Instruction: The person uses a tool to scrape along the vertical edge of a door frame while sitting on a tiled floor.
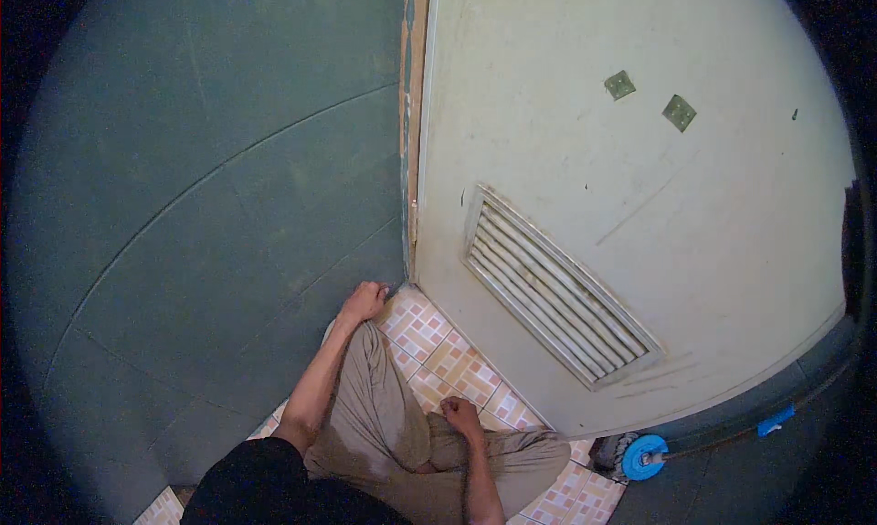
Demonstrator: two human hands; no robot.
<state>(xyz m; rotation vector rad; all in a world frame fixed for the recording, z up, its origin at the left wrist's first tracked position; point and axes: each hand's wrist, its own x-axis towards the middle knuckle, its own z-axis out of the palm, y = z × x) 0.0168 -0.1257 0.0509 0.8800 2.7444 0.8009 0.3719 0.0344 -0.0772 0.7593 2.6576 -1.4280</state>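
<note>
My left hand [367,300] is at my raised left knee, close to the dark green wall [228,214] and the foot of the door frame [417,178]. Its fingers are bent together, and a small pale spot shows at their tips, too small to name. Over my folded right leg, my right hand [462,417] is curled closed; whatever it may hold is hidden. In front of both hands stands a pale cream door [548,95] with a slatted vent [557,289] low in it.
Patterned pink and white tiles [437,351] cover the floor between my legs and the door. Two small green squares [679,113] stick to the door. At the lower right, a round blue disc [644,458] sits beside a dark object, with a blue strip [776,421] farther along.
</note>
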